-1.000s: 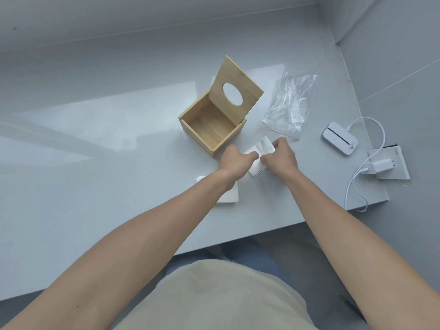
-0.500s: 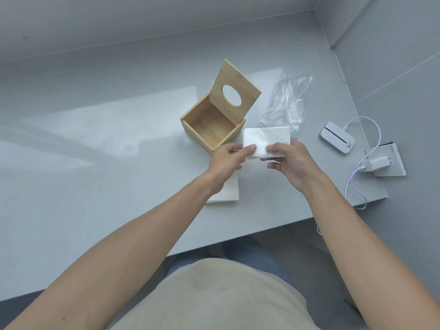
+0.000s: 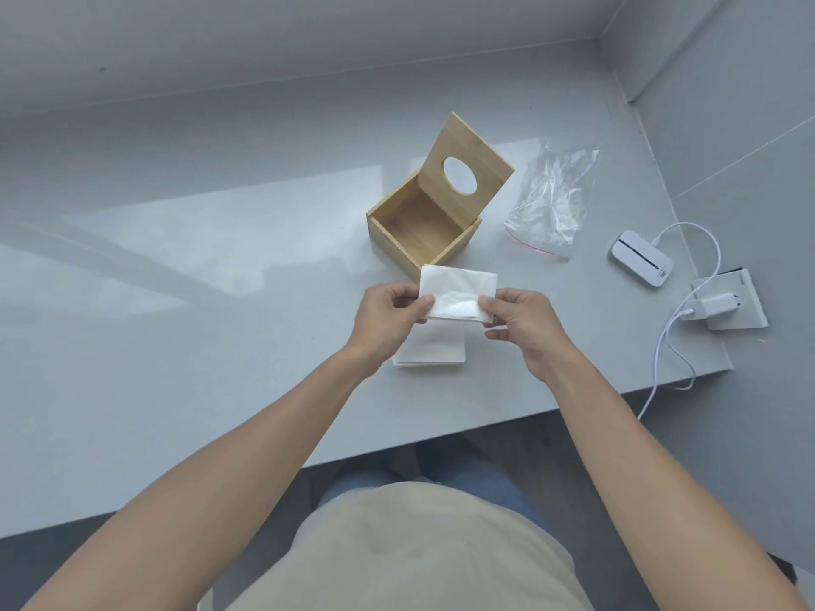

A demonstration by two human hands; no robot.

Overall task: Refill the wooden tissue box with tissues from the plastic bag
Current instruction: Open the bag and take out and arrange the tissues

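Note:
The wooden tissue box (image 3: 454,249) stands open on the grey counter, its lid (image 3: 467,160) with an oval hole tilted up and back; the inside looks bare. Just in front of the box, both hands hold a folded white tissue stack (image 3: 456,293) above the counter. My left hand (image 3: 388,319) pinches its left edge and my right hand (image 3: 525,324) pinches its right edge. A second white tissue stack (image 3: 434,350) lies flat on the counter under my hands. The clear plastic bag (image 3: 551,200) with a red zip strip lies right of the box.
A small white device (image 3: 641,264) with a white cable (image 3: 670,341) lies at the far right, beside a white charger plugged into a wall-plate-like socket (image 3: 745,310). The counter's front edge (image 3: 485,429) runs close below my hands; walls close in at the back and right.
The tissue stack has been lifted off the counter and spread flat between both hands, which moved apart to its two edges. The view shifted slightly.

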